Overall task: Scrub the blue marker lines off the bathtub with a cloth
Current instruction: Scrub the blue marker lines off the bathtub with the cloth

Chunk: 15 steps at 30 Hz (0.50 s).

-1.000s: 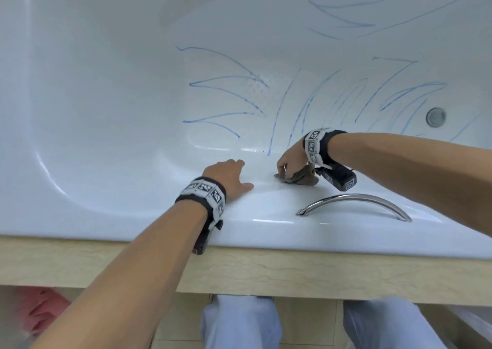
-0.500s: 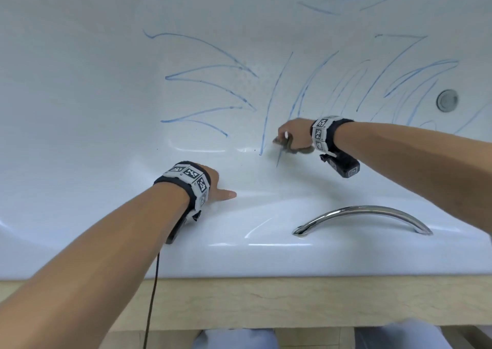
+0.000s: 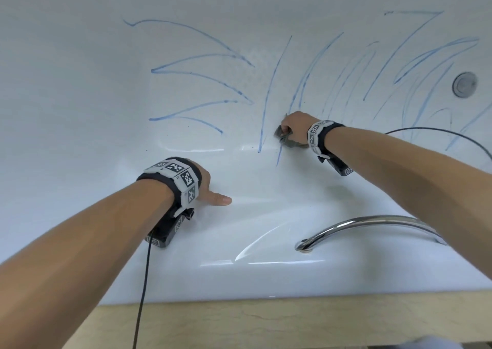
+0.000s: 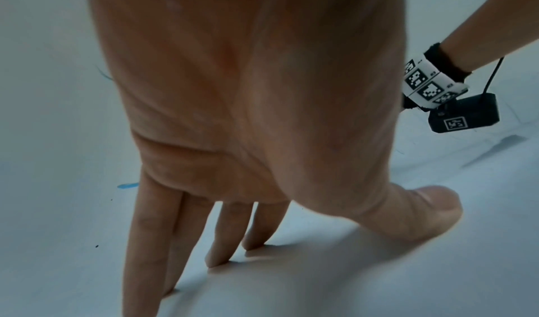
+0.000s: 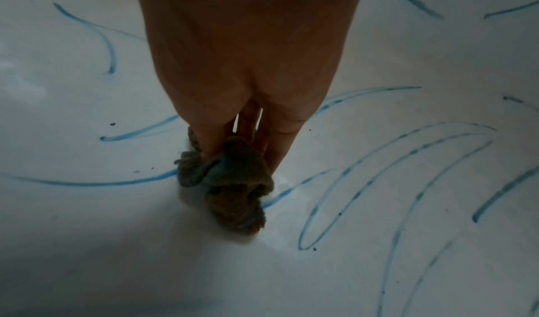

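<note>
Blue marker lines (image 3: 202, 74) (image 5: 364, 172) curve across the white bathtub (image 3: 80, 109) floor and near wall. My right hand (image 3: 291, 127) (image 5: 248, 124) reaches down inside the tub and grips a bunched brownish cloth (image 3: 288, 140) (image 5: 230, 183), pressed against the tub surface where several lines meet. My left hand (image 3: 210, 189) (image 4: 233, 230) rests flat on the tub's inner slope near the rim, fingers (image 4: 151, 241) straight and thumb spread to the right. It holds nothing.
A chrome grab handle (image 3: 372, 226) is fixed to the tub rim at lower right. A round drain fitting (image 3: 464, 84) sits at far right. A beige tiled ledge (image 3: 292, 322) runs along the front. Black cables (image 3: 141, 295) trail from both wrist cameras.
My right hand has carried the cloth from the rim down into the tub, onto the blue lines. My left hand slid a little forward down the slope. The view tilted further into the tub.
</note>
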Each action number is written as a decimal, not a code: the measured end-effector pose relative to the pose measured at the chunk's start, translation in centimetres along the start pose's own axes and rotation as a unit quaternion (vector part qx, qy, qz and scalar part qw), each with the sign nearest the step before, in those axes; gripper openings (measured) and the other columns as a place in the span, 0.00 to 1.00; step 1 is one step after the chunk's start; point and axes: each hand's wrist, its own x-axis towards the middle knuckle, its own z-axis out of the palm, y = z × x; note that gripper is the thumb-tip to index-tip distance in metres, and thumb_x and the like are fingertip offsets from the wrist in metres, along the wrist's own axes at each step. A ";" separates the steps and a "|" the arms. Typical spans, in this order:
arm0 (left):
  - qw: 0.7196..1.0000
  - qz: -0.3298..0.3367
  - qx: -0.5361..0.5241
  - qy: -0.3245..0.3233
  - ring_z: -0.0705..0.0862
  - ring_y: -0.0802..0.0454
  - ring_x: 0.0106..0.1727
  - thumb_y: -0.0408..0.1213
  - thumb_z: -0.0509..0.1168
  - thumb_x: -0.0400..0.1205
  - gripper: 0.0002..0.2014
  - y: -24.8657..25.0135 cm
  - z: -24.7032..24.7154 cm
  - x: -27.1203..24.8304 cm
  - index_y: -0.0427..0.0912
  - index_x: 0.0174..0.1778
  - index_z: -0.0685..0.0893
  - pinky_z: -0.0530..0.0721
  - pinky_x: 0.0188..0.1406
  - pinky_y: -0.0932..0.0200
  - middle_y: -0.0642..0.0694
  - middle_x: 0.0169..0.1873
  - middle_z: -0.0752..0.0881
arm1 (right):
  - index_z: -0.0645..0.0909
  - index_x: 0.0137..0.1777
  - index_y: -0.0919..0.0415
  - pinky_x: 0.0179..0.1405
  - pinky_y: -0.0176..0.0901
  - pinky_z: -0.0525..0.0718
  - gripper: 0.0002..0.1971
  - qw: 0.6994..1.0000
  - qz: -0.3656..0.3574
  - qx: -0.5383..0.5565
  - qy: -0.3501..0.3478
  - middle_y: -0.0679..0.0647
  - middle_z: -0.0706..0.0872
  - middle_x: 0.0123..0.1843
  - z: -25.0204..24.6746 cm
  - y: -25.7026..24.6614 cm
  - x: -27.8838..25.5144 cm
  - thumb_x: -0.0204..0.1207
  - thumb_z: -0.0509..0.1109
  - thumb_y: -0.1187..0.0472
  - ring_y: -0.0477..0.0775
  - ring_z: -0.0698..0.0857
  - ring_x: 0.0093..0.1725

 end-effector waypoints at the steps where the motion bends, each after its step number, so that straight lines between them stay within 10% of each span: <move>1: 1.000 0.000 -0.004 0.004 0.78 0.47 0.34 0.86 0.47 0.67 0.41 0.0 0.0 0.0 0.45 0.32 0.77 0.71 0.33 0.59 0.49 0.30 0.78 | 0.85 0.57 0.61 0.53 0.47 0.84 0.12 1.000 -0.006 0.007 -0.010 0.55 0.85 0.56 0.5 -0.4 0.1 0.75 0.73 0.62 0.61 0.85 0.56; 6: 1.000 0.002 -0.016 0.000 0.79 0.46 0.35 0.86 0.50 0.66 0.41 0.0 0.0 0.1 0.44 0.34 0.77 0.72 0.33 0.59 0.49 0.32 0.79 | 0.90 0.43 0.54 0.50 0.48 0.88 0.04 0.995 -0.076 -0.001 -0.070 0.49 0.90 0.43 2.7 -2.2 0.7 0.70 0.74 0.61 0.55 0.89 0.47; 15: 0.999 0.017 -0.035 0.026 0.79 0.46 0.34 0.86 0.52 0.64 0.41 -0.2 0.0 0.3 0.45 0.35 0.75 0.75 0.35 0.58 0.49 0.31 0.77 | 0.89 0.45 0.54 0.43 0.41 0.84 0.06 0.962 -0.172 -0.034 -0.209 0.45 0.89 0.40 1.7 -4.4 0.2 0.71 0.73 0.57 0.47 0.86 0.39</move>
